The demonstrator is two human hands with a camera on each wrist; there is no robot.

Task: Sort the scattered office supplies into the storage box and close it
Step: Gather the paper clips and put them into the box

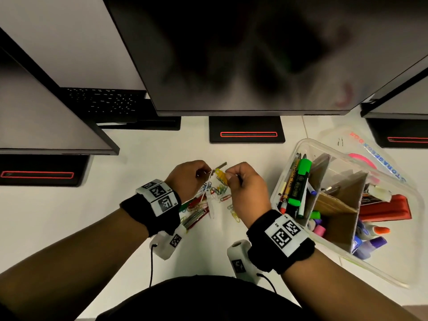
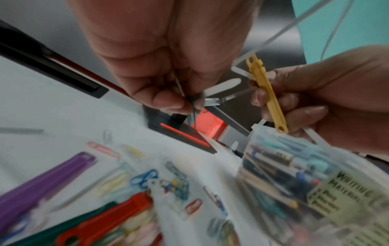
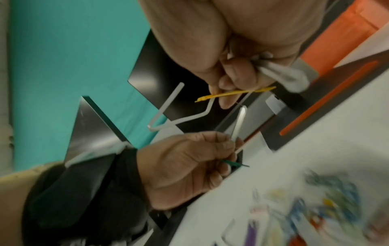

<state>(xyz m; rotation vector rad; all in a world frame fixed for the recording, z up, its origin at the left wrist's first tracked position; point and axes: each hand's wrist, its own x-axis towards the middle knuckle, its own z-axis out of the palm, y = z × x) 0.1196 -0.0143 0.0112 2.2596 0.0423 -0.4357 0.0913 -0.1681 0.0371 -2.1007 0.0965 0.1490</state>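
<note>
Pinching a dark green paper clip (image 2: 192, 119) and a white strip between thumb and fingertips, the left hand (image 1: 187, 179) is raised above the bench (image 1: 143, 158); the right hand (image 1: 246, 188) is clamped on a yellow fastener bar (image 2: 266, 94) with white prongs trailing from it. Both wrists are cocked up, knuckles nearly meeting. This looks like untangling a clip from the fastener (mid-sort, I judge). Next, each freed piece needs carrying right to the storage box (image 1: 291, 156), which stands open beside the right wrist, pens already in one compartment. The loose paper clips (image 1: 215, 189) and more fasteners lie under the hands, unsorted.
</note>
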